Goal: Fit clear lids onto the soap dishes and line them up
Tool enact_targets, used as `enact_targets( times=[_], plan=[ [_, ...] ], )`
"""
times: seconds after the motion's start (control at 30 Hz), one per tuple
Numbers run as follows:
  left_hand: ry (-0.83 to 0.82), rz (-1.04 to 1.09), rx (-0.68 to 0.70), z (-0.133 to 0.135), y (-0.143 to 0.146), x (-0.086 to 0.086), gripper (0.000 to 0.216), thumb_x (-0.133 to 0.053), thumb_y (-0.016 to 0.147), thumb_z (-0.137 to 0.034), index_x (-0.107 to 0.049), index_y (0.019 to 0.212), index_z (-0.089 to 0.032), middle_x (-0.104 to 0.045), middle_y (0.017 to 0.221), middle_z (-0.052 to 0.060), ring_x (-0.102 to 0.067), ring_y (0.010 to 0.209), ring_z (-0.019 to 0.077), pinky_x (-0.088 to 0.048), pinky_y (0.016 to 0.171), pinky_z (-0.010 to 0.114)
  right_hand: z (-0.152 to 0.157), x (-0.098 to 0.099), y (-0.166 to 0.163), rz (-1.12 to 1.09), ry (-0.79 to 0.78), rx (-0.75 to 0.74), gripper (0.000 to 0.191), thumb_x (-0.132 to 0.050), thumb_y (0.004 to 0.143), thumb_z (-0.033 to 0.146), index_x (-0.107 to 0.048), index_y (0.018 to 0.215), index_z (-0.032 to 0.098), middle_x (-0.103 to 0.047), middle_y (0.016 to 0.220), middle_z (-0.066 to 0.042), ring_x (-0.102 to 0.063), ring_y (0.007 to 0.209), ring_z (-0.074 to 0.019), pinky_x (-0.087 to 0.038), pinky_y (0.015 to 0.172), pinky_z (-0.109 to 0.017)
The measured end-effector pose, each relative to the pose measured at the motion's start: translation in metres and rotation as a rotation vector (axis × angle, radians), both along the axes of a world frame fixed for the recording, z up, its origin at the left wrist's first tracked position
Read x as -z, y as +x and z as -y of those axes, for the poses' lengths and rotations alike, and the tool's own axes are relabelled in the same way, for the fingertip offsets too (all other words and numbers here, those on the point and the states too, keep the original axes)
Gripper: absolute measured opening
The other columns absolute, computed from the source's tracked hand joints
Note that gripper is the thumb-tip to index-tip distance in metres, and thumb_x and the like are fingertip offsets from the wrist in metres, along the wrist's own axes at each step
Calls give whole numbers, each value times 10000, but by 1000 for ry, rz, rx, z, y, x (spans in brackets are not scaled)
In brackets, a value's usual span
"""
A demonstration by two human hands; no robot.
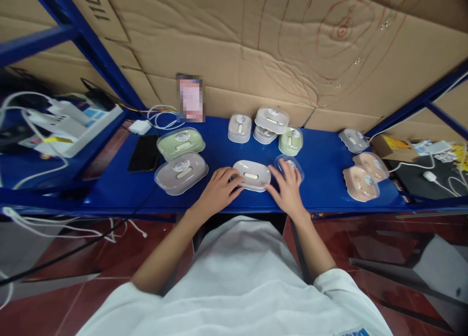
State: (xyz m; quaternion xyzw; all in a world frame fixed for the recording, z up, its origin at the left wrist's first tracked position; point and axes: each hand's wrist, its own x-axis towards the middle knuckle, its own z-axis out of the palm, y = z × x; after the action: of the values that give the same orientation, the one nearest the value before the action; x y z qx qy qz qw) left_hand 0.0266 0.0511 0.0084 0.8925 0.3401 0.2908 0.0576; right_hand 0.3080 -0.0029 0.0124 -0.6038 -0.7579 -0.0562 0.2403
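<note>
My left hand (219, 187) and right hand (288, 185), fingers spread, flank the white soap box (252, 174) at 12 o'clock. It looks light, rigid, slick; I'd grip its long sides.

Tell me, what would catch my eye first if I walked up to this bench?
Two bare hands at the front edge of the blue shelf: the left hand and right hand flank a white soap box. To the left lie a green soap box and a mauve one; pink boxes sit at the right, under a wall of scribbled cardboard.
</note>
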Motion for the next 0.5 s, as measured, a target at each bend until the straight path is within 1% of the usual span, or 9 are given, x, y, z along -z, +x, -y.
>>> enact_targets(
  times=[0.07,0.1,0.13,0.17,0.2,0.27,0.33,0.4,0.5],
  plan=[
    [-31,64,-15,2,-3,2,180,-634,1041,-301,-738,1160,-215,-582,1442,168,-541,1421,345,-488,1180,556,-3,6,15,-69,14,243,589,-585,1064,551,-569,1567,245,-422,1698,-219,-383,1571,-446,-348,1193,-771],
    [-60,100,-5,2,-4,3,172,-639,1039,-308,-733,1145,-209,-544,1491,172,-512,1466,347,-474,1208,556,-4,8,22,-109,15,304,581,-572,1068,550,-582,1552,229,-464,1662,-232,-413,1545,-449,-382,1169,-767],
    [-100,136,10,1,-5,3,172,-646,1037,-313,-723,1152,-210,-524,1516,168,-500,1490,340,-465,1229,548,-4,9,27,-152,14,305,564,-555,1075,540,-593,1539,222,-505,1626,-232,-440,1526,-435,-407,1166,-746],
    [-148,169,25,1,-5,4,194,-656,1033,-315,-707,1193,-218,-519,1526,159,-505,1495,327,-462,1242,535,-5,8,30,-196,7,246,543,-536,1086,521,-592,1537,224,-539,1600,-218,-461,1518,-407,-420,1183,-713],
    [-198,197,35,0,-6,4,257,-673,1026,-319,-680,1267,-231,-519,1532,151,-517,1492,312,-463,1250,523,-4,7,31,-235,-10,144,525,-515,1098,496,-577,1548,233,-560,1589,-194,-472,1521,-370,-425,1214,-669],
    [-273,240,29,-1,-6,4,487,-726,997,-334,-575,1455,-264,-486,1583,149,-510,1510,305,-457,1262,517,-3,0,24,-279,-57,-104,500,-472,1123,437,-527,1588,259,-567,1606,-138,-466,1550,-293,-418,1268,-579],
    [-304,265,14,-2,-7,3,722,-773,969,-351,-432,1602,-292,-409,1665,163,-445,1569,321,-435,1279,531,-2,-7,8,-238,-106,-308,481,-437,1140,378,-503,1606,278,-545,1644,-93,-415,1596,-254,-375,1310,-551],
    [-309,263,22,-3,-8,4,818,-775,970,-361,-346,1664,-309,-390,1693,164,-403,1599,326,-413,1293,542,-3,-13,-9,-138,-117,-404,465,-414,1146,324,-525,1597,290,-525,1667,-67,-365,1628,-249,-300,1344,-570],
    [-299,257,31,-4,-9,7,762,-755,985,-365,-391,1654,-322,-463,1649,151,-472,1555,315,-421,1288,542,-6,-15,-24,-1,-124,-434,478,-414,1141,279,-529,1604,315,-514,1678,-49,-370,1627,-245,-255,1361,-572]
  ],
)
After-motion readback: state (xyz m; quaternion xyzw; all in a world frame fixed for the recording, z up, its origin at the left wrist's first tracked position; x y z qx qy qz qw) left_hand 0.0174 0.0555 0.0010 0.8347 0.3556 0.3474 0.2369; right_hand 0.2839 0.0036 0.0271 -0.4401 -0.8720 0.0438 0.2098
